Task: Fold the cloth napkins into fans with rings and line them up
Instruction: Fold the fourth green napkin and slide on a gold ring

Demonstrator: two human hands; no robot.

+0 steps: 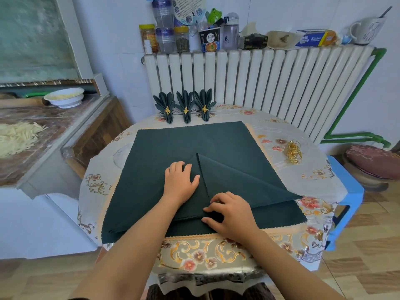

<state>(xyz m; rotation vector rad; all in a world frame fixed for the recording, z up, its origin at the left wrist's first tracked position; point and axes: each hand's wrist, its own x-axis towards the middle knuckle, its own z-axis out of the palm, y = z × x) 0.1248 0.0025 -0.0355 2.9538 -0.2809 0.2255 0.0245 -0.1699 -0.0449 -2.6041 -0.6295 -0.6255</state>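
Head view looks down on a round table point(320, 182) covered with a floral plastic cloth, where a dark green square cloth napkin point(194, 146) lies spread at the centre. Its corner at 4 o'clock is turned in, so the tip reaches the middle. The left hand point(180, 179) lies flat, fingers spread, pressing the napkin just left of that flap's edge; it grips nothing. The right hand point(229, 213) sits at 6 o'clock, fingers curled in a narrow grip on the folded cloth where the flap meets the near edge.

Judging by this, the step in hand is the early corner folding of a fourth napkin, well before any pleating. The next move likely calls for creasing this flap flat, then bringing the other corners in to match, while the left palm keeps the cloth from sliding on the slick cover.

Counted: three finished green fan napkins point(185, 106), each with a gold ring, stand in a row at 12 o'clock, near one another. One pile of loose gold wire rings point(293, 152) rests at 2 o'clock; their number cannot be told.
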